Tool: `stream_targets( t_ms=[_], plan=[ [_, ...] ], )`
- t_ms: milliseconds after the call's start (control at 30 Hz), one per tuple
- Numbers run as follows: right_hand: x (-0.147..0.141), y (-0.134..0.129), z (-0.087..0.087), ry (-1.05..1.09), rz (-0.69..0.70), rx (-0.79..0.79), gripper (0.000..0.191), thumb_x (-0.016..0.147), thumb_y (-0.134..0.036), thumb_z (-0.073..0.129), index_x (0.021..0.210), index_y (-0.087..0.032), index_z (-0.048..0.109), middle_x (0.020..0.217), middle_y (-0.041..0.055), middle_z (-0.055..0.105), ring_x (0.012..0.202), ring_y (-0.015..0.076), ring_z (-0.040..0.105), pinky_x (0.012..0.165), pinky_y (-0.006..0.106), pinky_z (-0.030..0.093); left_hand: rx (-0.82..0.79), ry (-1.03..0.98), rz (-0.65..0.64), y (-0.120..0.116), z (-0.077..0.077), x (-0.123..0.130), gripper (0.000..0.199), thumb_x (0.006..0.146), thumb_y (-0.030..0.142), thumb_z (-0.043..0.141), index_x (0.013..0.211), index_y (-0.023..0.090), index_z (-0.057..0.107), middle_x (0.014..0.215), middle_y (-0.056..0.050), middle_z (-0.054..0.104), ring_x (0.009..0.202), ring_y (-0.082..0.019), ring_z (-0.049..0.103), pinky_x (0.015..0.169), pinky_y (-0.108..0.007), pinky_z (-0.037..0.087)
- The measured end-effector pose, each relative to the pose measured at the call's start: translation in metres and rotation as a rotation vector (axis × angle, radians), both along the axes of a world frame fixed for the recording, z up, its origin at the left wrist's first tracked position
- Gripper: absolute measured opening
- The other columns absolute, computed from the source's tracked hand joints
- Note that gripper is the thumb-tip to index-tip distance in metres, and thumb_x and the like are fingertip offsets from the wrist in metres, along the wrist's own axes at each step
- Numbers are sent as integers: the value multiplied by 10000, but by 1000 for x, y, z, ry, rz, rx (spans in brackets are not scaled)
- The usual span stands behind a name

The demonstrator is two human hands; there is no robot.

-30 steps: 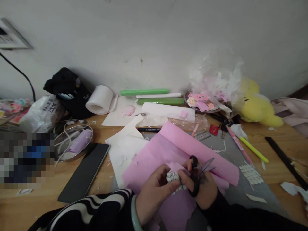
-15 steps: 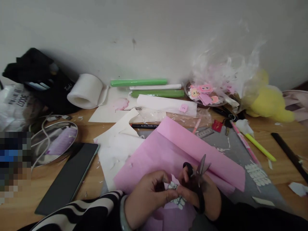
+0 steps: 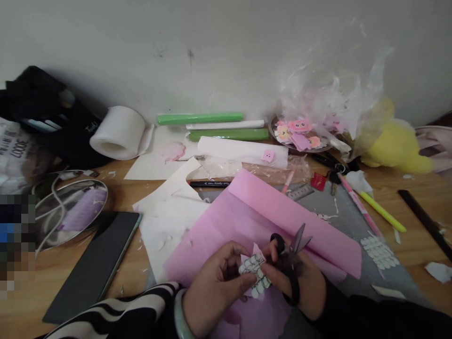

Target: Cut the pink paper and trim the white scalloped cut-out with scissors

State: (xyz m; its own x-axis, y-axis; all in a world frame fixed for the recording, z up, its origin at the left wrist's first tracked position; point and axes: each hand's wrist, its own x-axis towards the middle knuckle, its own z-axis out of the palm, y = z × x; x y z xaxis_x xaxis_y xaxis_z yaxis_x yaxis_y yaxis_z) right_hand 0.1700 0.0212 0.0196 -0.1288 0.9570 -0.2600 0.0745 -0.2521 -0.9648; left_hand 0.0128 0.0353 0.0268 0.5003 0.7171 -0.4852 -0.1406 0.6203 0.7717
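Note:
A small white paper cutout with black scalloped outlines lies against a scrap of pink paper in front of me. My left hand pinches its left side between thumb and fingers. From the right, my right hand touches the cutout with its thumb. Black-handled scissors hang on the fingers of that hand, their blades pointing up and slightly parted, away from the paper. Below the hands and behind them spreads a large folded sheet of pink paper.
A dark tablet-like slab lies left, near a metal dish with a cable. At the back are a white tape roll, green paper rolls and a plate of pink cutouts under plastic. Another scalloped white piece rests right.
My thumbs have shifted, and more of the scalloped cutout now shows between my hands. The scissors stay on my right hand. The view has moved slightly.

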Motion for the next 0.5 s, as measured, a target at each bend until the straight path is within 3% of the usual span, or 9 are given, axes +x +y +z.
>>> stream_targets(
  t_ms=[267, 500],
  plan=[
    [0, -2, -5, 140, -14, -38, 269, 583, -74, 605, 648, -205, 379, 633, -65, 461, 538, 72, 460, 498, 178, 405, 16, 32, 57, 2, 1, -2, 236, 688, 327, 646, 739, 158, 490, 631, 32, 529, 551, -76, 481, 482, -186, 420],
    [2, 0, -9, 226, -22, -72, 248, 706, -238, 620, 705, -212, 373, 665, -57, 472, 555, 81, 499, 519, 204, 421, 14, 45, 51, 5, 3, -1, 270, 646, 357, 671, 680, 137, 518, 609, 7, 574, 561, -104, 525, 471, -212, 464]
  ],
)
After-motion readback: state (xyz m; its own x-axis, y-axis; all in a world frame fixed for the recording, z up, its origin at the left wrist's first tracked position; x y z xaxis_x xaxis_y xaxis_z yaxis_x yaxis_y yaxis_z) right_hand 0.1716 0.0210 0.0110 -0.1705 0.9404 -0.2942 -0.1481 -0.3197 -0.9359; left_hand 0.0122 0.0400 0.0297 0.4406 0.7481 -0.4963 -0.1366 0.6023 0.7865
